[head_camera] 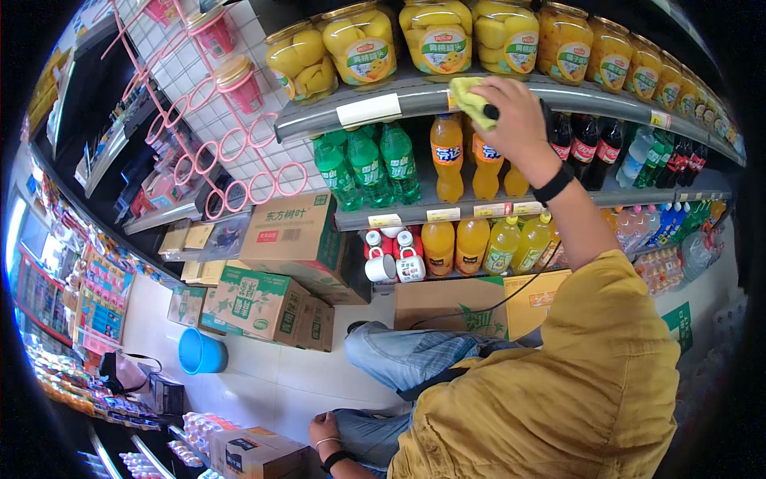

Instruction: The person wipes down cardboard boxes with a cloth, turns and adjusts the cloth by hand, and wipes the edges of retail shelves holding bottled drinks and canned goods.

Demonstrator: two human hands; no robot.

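Note:
My right hand (pixel 513 117) is raised to the curved grey front edge of a shelf (pixel 425 99), holding a yellow-green cloth (pixel 470 99) against it. Beside the thumb shows the dark round end of some object (pixel 491 112); what it is cannot be told. Glass jars of yellow peaches (pixel 440 39) stand on the shelf just above the cloth. Below it are orange soda bottles (pixel 447 157), partly hidden by my hand and forearm. My left hand (pixel 324 430) rests at my knee with fingers curled, and its palm is hidden.
Green soda bottles (pixel 365 161) and cola bottles (pixel 583 146) fill the shelf below. White mugs (pixel 380 266) sit lower down. Cardboard cartons (pixel 287 233) and a blue bin (pixel 200 351) stand on the floor. A pink ring rack (pixel 221 161) hangs left. A black cable (pixel 508 297) trails downward.

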